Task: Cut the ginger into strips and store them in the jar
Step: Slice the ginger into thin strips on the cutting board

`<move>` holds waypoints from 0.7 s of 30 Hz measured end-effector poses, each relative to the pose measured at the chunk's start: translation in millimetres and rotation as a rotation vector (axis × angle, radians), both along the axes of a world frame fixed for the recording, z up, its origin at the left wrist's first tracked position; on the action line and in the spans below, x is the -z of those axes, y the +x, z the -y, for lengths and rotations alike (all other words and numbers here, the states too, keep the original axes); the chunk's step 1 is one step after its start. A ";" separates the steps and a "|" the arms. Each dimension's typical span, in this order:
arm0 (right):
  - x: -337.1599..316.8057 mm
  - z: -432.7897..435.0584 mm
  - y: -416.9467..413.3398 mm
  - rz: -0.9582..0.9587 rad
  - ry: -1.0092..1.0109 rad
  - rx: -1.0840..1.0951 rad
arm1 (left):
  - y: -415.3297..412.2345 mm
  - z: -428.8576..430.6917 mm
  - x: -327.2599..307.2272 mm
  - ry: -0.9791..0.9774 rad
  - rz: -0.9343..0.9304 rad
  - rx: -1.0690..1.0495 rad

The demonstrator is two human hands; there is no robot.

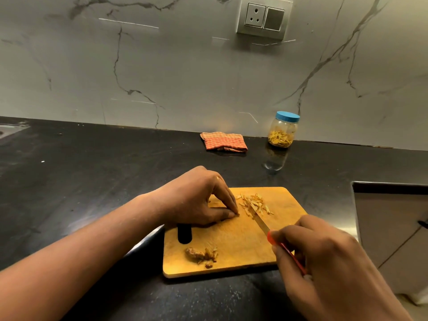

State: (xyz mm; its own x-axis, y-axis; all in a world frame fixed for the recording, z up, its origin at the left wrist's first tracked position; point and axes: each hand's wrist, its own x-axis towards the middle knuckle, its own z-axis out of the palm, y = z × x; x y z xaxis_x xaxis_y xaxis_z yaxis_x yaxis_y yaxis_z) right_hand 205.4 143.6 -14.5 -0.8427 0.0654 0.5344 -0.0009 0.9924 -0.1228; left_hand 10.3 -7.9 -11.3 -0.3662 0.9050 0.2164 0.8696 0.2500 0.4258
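Right hand [324,258]: fingers curled round the red handle of a knife [261,222], firmly held. The blade runs away to the far left, its tip lying among the cut ginger strips [254,205].

Left hand [199,200]: thumb and fingertips [231,214] pinched together on a small ginger piece [236,213], pressed down on the board just left of the blade. Most of the piece is hidden under the fingers.

The strips lie in a loose heap on the far right part of the cutting board [231,242], touching the blade. A separate clump of ginger scraps [201,254] sits near the board's near edge, well apart from both hands. The board's dark handle slot [184,232] is at its left side, partly under the left wrist.

The jar [283,132], blue lid [287,116] on and holding yellow strips, stands far right against the wall, well apart from the board. A folded cloth [223,142] lies to its left.

The black counter [92,181] lies open left of and beyond the board. Right of the board the counter ends at an edge [382,185].
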 end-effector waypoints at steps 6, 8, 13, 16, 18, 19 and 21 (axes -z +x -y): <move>-2.8 10.0 -1.8 0.027 -0.042 -0.034 | 1.4 -0.4 0.2 0.018 -0.011 -0.003; -3.8 12.3 -2.5 0.045 -0.046 -0.031 | 2.1 -0.2 -0.3 0.017 -0.006 -0.005; -6.7 15.9 -2.5 0.101 -0.061 -0.014 | 3.9 -1.5 -1.7 0.002 -0.032 -0.008; -9.1 17.8 -3.3 0.127 -0.070 -0.020 | 4.3 -2.0 -1.7 -0.019 -0.055 -0.010; -11.5 19.6 -3.5 0.145 -0.070 -0.014 | 4.5 -2.2 -1.5 -0.029 -0.067 -0.012; -12.8 20.4 -3.5 0.157 -0.067 -0.007 | 4.6 -2.4 -1.5 -0.029 -0.069 -0.013; -14.5 21.8 -3.5 0.184 -0.065 0.000 | 4.6 -2.6 -1.4 -0.027 -0.068 -0.015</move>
State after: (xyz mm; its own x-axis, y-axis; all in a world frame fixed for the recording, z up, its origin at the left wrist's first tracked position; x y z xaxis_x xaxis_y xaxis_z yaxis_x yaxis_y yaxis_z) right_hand 201.9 121.7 0.0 -0.9257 0.0948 0.3662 0.0274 0.9824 -0.1849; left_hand 14.8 -5.3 -9.9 -0.3646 0.9056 0.2166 0.8926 0.2737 0.3582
